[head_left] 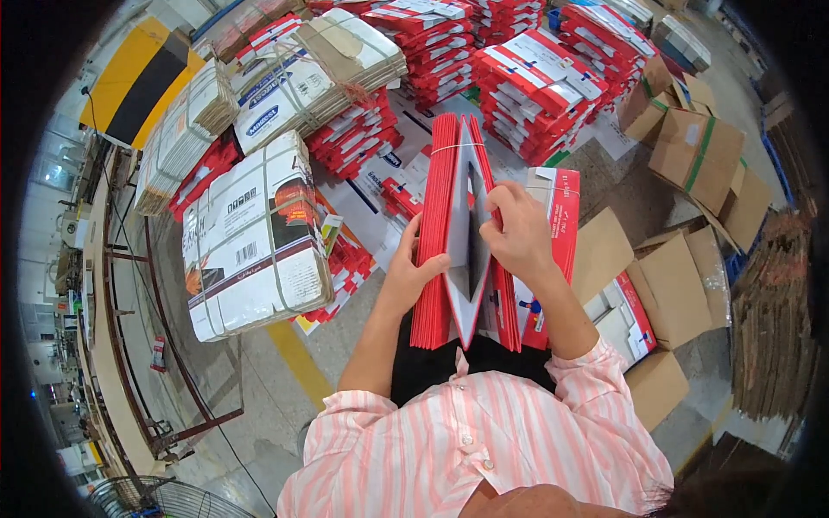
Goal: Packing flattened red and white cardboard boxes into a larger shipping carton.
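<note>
- My left hand [413, 274] clasps the upright stack of flat red cartons [449, 233] standing on my lap, steadying it.
- My right hand [515, 233] pinches one sheet aside, parting the stack.
- Tied bundles [255, 237] lie on the floor to my left.

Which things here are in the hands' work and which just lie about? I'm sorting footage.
In hand: left hand and right hand on the tied red flat-carton bundle.
Lying about: strapped white bundle, red-white stacks, brown cardboard boxes.
</note>
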`<move>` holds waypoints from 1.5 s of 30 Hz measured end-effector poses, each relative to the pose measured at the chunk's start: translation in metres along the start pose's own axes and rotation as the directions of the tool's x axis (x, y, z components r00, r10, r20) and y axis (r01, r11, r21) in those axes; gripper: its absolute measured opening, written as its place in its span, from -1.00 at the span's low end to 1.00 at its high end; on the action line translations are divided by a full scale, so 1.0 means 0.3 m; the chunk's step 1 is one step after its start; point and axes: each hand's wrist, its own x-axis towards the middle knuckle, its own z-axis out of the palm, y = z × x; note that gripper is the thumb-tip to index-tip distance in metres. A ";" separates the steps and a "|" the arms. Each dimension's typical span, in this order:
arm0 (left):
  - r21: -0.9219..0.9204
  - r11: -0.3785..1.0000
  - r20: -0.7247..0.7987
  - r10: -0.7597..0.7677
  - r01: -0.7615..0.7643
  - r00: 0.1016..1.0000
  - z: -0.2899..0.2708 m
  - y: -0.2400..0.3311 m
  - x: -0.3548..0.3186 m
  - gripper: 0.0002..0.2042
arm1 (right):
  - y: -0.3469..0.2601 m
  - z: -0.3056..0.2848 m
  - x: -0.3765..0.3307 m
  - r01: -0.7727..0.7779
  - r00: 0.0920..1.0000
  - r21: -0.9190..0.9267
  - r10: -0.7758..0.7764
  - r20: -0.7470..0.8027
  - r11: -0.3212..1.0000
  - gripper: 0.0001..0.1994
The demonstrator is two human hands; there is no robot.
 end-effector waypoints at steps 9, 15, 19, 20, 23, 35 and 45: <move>-0.036 0.999 0.027 -0.001 0.002 1.000 -0.019 -0.010 0.000 -0.13 | 0.017 0.006 -0.012 -0.019 0.999 -0.023 0.018 -0.048 1.000 -0.85; -0.032 0.999 0.032 -0.023 0.024 0.999 -0.018 0.004 -0.002 -0.10 | -0.005 -0.019 0.003 -0.062 0.996 -0.056 0.059 -0.063 0.996 -0.90; -0.042 0.999 0.034 -0.024 0.025 0.999 -0.022 -0.003 -0.001 -0.09 | -0.006 -0.014 -0.002 -0.142 0.989 0.081 0.138 0.054 0.987 -0.90; -0.042 0.999 0.034 -0.023 0.025 0.999 -0.020 -0.003 -0.001 -0.09 | -0.001 -0.007 -0.005 -0.121 0.992 0.065 0.119 0.033 0.991 -0.90; -0.049 0.999 0.043 -0.008 0.010 0.999 -0.009 0.000 0.002 -0.10 | -0.018 0.000 0.000 -0.093 0.996 0.044 0.093 0.010 0.995 -0.90; -0.068 0.997 0.018 -0.021 0.022 1.000 -0.039 -0.009 -0.006 -0.13 | -0.029 -0.019 0.012 -0.088 0.994 0.064 0.084 0.068 0.994 -0.82; -0.033 0.999 0.050 -0.004 0.006 0.999 -0.026 0.006 -0.001 -0.03 | -0.027 -0.023 0.018 -0.065 0.996 -0.015 0.066 0.063 0.998 -0.87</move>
